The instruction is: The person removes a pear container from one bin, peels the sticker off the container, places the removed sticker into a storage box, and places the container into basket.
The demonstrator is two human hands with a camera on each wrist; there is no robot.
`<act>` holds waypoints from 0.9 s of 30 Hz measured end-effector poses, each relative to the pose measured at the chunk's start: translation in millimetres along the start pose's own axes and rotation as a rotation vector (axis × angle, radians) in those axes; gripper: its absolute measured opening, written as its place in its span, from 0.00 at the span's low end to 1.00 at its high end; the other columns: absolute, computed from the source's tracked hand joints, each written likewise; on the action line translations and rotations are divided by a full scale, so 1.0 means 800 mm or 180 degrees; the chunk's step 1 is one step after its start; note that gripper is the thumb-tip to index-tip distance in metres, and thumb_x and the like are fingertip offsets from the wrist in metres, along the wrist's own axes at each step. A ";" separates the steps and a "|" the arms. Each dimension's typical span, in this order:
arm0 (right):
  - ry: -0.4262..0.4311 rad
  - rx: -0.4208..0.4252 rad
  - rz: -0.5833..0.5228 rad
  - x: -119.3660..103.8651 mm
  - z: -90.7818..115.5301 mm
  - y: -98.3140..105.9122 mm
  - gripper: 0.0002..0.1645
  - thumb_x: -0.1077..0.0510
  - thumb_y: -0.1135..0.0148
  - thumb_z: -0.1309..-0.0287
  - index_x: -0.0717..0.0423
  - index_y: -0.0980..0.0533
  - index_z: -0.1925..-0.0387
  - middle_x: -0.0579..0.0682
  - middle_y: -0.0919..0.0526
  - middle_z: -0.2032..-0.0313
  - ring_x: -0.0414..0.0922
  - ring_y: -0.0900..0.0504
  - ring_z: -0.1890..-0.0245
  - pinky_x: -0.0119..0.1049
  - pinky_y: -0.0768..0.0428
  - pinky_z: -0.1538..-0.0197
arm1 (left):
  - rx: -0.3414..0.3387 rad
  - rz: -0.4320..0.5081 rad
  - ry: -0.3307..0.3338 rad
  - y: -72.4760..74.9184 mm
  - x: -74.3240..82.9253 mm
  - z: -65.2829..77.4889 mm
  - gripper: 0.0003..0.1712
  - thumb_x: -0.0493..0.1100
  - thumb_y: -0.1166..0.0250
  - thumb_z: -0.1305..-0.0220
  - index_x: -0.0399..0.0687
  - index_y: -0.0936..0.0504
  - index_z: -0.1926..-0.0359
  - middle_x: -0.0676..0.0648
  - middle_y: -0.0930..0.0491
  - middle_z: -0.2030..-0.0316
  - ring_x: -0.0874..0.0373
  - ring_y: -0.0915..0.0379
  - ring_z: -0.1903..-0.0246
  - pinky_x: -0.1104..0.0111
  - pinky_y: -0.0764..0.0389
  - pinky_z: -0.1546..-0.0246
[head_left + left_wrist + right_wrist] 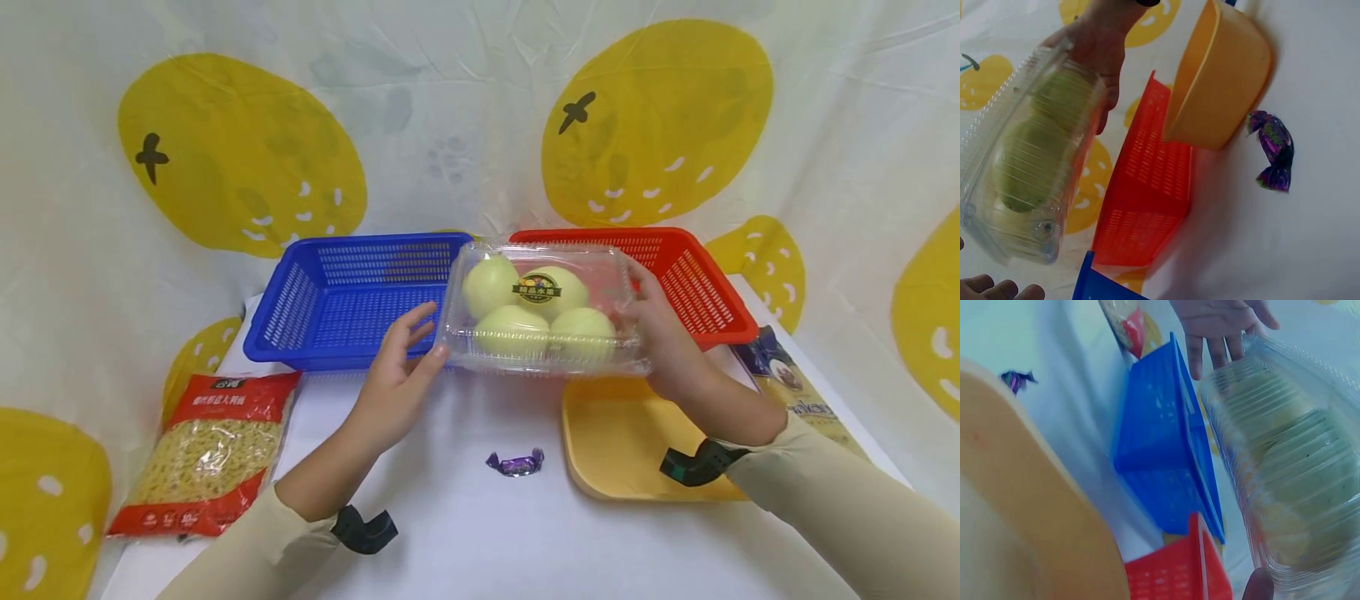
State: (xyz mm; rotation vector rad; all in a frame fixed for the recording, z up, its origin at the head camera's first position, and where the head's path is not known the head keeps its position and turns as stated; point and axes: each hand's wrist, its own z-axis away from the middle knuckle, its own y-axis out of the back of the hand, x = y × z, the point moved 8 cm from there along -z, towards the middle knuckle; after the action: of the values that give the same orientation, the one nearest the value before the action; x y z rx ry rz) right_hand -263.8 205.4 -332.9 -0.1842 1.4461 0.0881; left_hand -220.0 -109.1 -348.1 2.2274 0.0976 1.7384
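A clear plastic fruit box (540,308) with several pale green round fruits (513,329) and a dark label on its lid is held up above the table. My right hand (663,333) grips its right end, thumb on the near side and fingers partly hidden behind the plastic. At the box's left end is my left hand (397,379), fingers spread, its thumb tip at the lower corner. In the right wrist view the left hand (1222,328) shows straight fingers by the box's end; whether they press on it I cannot tell.
Behind stand a blue basket (360,329) and a red basket (712,292). A yellow bin (622,450) is under my right forearm, with a purple wrapped candy (516,462) left of it. A pasta bag (213,450) lies left, a blue-and-gold packet (798,392) right.
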 end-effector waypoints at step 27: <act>0.0228 -0.0107 0.0195 0.028 0.015 -0.088 0.47 0.63 0.54 0.29 0.35 0.53 0.15 0.62 0.40 0.29 0.53 0.25 0.46 0.36 0.12 0.54 | 0.0326 -0.0079 0.0112 0.060 -0.025 0.083 0.32 0.39 0.45 0.16 0.49 0.42 0.17 0.44 0.40 0.19 0.40 0.43 0.21 0.79 0.27 0.38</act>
State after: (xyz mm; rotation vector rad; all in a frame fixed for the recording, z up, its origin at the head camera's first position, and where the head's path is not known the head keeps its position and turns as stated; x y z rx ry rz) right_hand -237.5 137.2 -348.5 -0.1720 1.5225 0.1574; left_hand -168.1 -172.8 -367.3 2.2568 0.2262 1.7978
